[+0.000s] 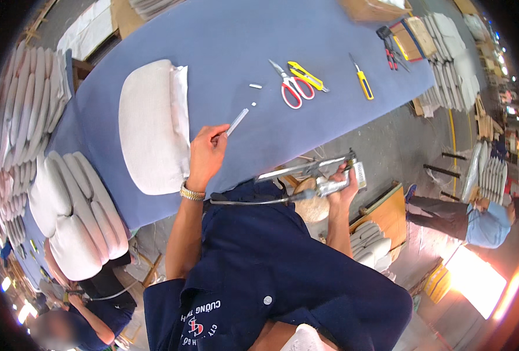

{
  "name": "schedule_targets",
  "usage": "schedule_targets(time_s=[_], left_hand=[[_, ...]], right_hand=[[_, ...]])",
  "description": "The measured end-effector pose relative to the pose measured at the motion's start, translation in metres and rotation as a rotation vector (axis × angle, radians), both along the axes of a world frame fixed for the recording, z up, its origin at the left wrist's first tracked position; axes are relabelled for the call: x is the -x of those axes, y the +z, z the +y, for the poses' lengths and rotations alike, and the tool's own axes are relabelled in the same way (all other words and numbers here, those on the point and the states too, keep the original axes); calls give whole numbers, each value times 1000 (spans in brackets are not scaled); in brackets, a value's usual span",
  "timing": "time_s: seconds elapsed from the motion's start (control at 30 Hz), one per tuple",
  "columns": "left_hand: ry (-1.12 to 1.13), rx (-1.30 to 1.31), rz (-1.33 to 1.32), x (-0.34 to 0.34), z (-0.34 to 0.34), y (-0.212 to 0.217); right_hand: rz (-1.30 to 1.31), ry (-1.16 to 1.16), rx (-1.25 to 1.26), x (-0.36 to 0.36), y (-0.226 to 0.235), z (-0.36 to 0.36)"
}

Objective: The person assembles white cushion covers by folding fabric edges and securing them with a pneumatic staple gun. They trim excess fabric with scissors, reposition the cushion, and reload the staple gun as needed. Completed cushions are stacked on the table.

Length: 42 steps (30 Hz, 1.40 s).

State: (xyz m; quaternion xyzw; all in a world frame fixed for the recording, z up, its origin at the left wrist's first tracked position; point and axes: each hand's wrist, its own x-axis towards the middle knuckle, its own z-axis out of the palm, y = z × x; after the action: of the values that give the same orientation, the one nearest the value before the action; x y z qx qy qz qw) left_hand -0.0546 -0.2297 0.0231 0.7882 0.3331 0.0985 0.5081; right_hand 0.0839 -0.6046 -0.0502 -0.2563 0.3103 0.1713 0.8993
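My left hand [208, 151] is over the blue-grey table [230, 47], pinching a slim silvery strip of staples [238, 122]. Two short silvery pieces [255, 86] lie just beyond the strip's tip. To the left of that hand, a light-grey upholstered cushion [148, 126] rests on the table, with a loose white flap along its right side. Off the table's near edge, my right hand [342, 186] grips a metal staple gun [326, 188]. Its long magazine points left, and an air hose [253, 202] runs from it across my front. The trigger fingers are partly hidden.
On the table lie red-and-white scissors [295, 92], a yellow utility knife [307, 76], a yellow-handled screwdriver [364, 83] and red-handled pliers [390, 54]. Cushion stacks [78, 216] stand at the left. A round stool [312, 205] is below the gun. Co-workers [486, 225] are at both sides.
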Motion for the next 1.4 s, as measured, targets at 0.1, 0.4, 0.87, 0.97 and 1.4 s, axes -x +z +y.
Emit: schedule_targets(time_s=[0.1, 0.4, 0.87, 0.97, 1.4], left_hand=[[-206, -29, -170, -21, -28, 38], [-756, -185, -320, -22, -118, 136], [-1112, 530, -764, 165, -168, 207], [-1160, 873, -1006, 198, -190, 225], [-1749, 495, -557, 236, -251, 219]], right_hand=[[-196, -92, -280, 46, -1, -2], [-633, 178, -595, 72, 24, 34], [-667, 127, -846, 227, 32, -2], [-418, -113, -882, 279, 47, -22], [-739, -298, -705, 343, 55, -109]])
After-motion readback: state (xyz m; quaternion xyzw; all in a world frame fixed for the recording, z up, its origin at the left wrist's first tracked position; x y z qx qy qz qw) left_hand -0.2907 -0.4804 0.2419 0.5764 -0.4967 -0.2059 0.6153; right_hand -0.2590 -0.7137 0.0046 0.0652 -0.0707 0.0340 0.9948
